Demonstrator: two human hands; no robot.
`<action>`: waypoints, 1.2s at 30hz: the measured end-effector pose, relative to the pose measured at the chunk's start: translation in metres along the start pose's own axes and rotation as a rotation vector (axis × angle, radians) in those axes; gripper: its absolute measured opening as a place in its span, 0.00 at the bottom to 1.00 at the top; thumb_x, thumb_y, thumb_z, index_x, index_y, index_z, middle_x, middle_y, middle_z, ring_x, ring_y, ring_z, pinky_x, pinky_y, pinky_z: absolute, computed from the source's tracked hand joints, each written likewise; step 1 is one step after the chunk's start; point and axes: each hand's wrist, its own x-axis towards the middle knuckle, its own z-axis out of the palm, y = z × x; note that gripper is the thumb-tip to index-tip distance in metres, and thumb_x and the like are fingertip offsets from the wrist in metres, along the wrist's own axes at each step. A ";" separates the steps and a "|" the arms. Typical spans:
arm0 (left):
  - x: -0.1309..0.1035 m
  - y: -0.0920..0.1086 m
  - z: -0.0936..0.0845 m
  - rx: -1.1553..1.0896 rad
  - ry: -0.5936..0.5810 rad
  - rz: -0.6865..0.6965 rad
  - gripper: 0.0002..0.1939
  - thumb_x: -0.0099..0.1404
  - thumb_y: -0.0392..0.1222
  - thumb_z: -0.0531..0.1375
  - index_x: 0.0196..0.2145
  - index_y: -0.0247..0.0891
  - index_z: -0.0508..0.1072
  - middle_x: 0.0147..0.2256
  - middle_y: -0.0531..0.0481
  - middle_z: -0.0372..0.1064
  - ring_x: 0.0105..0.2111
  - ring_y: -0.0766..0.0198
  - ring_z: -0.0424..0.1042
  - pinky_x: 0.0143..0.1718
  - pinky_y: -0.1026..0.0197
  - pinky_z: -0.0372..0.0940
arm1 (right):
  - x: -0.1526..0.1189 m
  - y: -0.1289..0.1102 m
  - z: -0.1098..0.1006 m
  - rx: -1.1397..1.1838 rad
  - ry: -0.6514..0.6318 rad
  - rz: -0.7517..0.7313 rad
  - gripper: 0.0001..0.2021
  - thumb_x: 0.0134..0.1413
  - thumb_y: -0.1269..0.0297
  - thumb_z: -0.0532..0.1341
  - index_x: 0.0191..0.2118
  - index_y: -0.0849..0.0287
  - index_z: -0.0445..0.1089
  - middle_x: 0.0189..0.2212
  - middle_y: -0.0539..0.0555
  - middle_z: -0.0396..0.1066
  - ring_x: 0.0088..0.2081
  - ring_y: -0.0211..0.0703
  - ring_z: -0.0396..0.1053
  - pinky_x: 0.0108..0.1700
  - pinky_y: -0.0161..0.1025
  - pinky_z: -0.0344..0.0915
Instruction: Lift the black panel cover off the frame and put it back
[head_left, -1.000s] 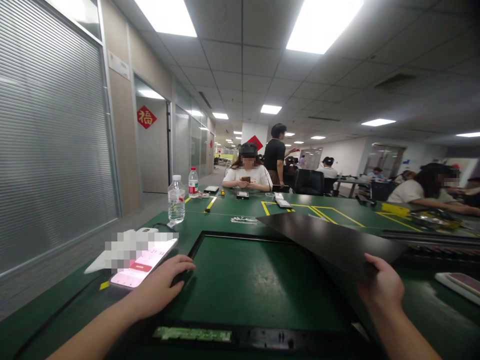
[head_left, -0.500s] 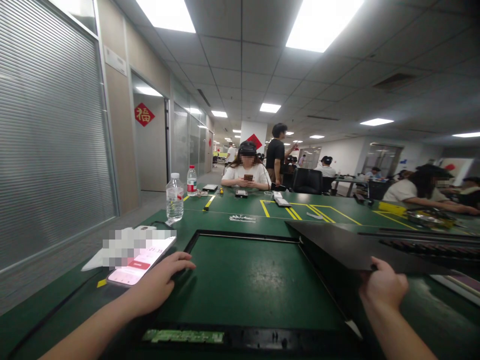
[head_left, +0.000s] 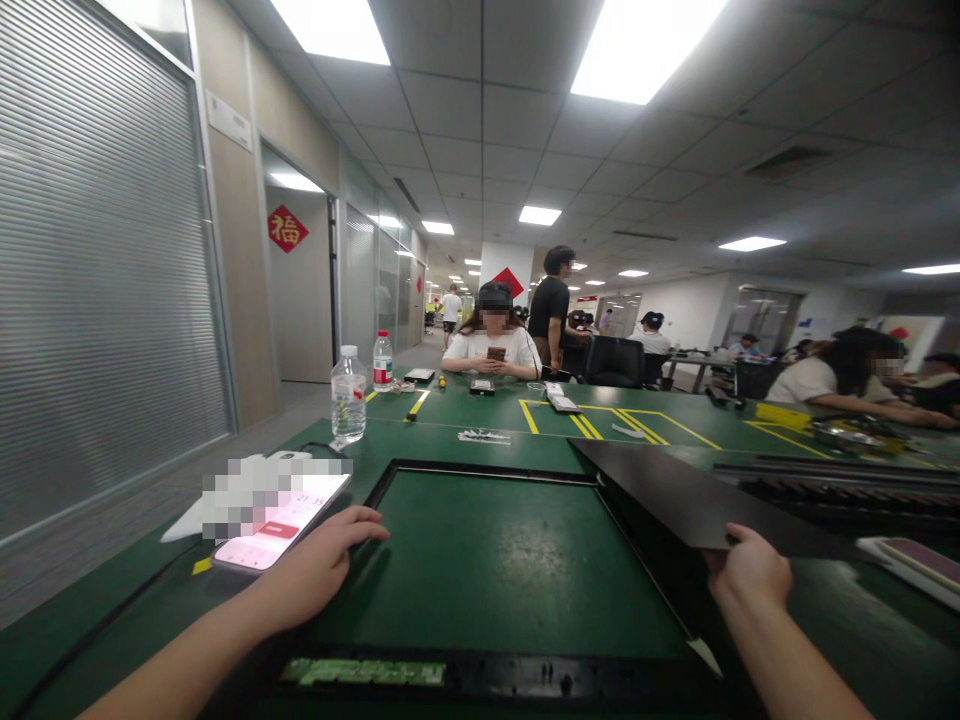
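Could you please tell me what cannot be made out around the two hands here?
All in the head view:
- The right hand's fingertips under the black panel: hidden by that panel.
- Part of the black frame's left side: covered by the left hand and forearm.
- Markings on the green circuit board: too small and blurred.
- The phone-like item's far end: cut off by the right edge.

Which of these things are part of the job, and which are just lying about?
Seemingly part of the job:
black panel, in the right hand
black frame, left hand at its left side
green circuit strip, along the frame's near edge

Apparently just lying about:
lit phone
white-capped bottle
red-capped bottle
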 end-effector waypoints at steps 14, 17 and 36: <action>-0.001 0.011 -0.005 0.023 0.043 -0.014 0.28 0.49 0.27 0.49 0.43 0.45 0.77 0.53 0.49 0.67 0.54 0.52 0.64 0.58 0.50 0.55 | 0.031 0.024 -0.010 -0.079 -0.025 0.213 0.14 0.32 0.79 0.59 0.27 0.56 0.58 0.24 0.46 0.64 0.24 0.39 0.67 0.29 0.45 0.72; -0.002 0.012 -0.004 0.019 0.034 -0.015 0.29 0.48 0.26 0.50 0.43 0.46 0.76 0.54 0.50 0.66 0.55 0.52 0.63 0.58 0.49 0.54 | 0.031 0.024 -0.009 -0.081 -0.046 0.232 0.13 0.33 0.80 0.58 0.27 0.56 0.58 0.23 0.45 0.63 0.23 0.38 0.66 0.31 0.46 0.72; -0.025 0.158 -0.015 -0.652 -0.246 0.430 0.12 0.65 0.47 0.55 0.39 0.50 0.78 0.42 0.49 0.73 0.41 0.60 0.72 0.43 0.58 0.67 | 0.032 0.024 -0.009 0.010 0.054 0.284 0.15 0.33 0.83 0.62 0.27 0.57 0.62 0.29 0.48 0.66 0.21 0.36 0.66 0.27 0.38 0.72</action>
